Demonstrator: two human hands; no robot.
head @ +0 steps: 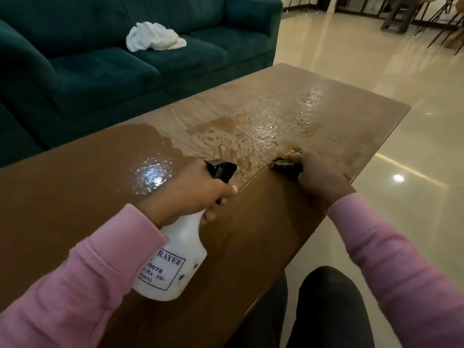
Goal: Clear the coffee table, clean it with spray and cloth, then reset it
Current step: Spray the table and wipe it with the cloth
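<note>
My left hand (190, 197) grips the neck of a white spray bottle (175, 259), and its black nozzle (221, 169) points across the brown wooden coffee table (75, 197). Spray droplets and wet streaks (263, 126) cover the middle and far part of the tabletop. Near the table's right edge my right hand (324, 177) is closed on a small dark object (286, 165) that is pressed to the wet surface. I cannot tell what this object is. A crumpled white cloth (153, 37) lies on the sofa seat, away from both hands.
A teal sofa (100, 71) runs along the table's far left side. Glossy tiled floor (414, 146) lies to the right, with chair legs (401, 16) at the far back. My dark-trousered knees (326, 310) are at the table's near right edge.
</note>
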